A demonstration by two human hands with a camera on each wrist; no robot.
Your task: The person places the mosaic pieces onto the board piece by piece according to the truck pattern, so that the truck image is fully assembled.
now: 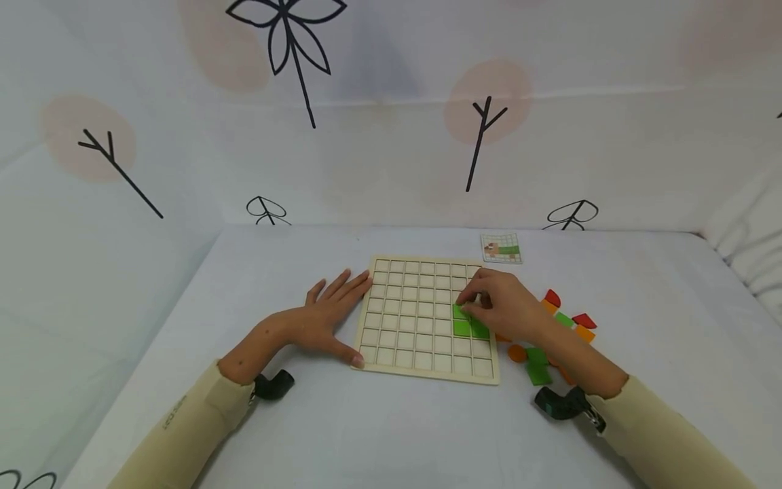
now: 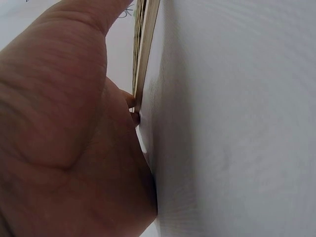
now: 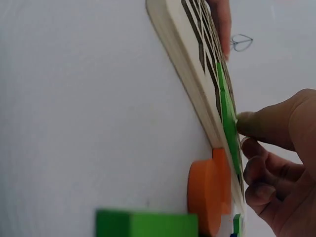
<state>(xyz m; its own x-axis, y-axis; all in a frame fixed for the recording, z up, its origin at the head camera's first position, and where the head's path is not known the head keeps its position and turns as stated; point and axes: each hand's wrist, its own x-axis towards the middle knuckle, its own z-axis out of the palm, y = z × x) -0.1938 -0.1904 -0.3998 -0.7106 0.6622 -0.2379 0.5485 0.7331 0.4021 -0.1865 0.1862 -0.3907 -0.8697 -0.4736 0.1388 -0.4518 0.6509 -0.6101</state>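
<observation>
L hand (image 1: pixel 318 329) spread wide, fingertips at L edge of pale wooden grid board (image 1: pixel 427 374), thumb at its near-L corner. R hand (image 1: pixel 507 305) arched over board's R edge, fingers bent, thumb tip on flat green tiles (image 1: pixel 461 329) in cells nr that edge; can't tell if pinching one. Orange round piece (image 1: pixel 516 353) just off R edge.

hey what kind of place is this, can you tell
Probably a small tabletop activity area: a white tabletop enclosed by a printed backdrop, with a gridded board and small coloured pieces on it. The room beyond isn't visible.
</observation>
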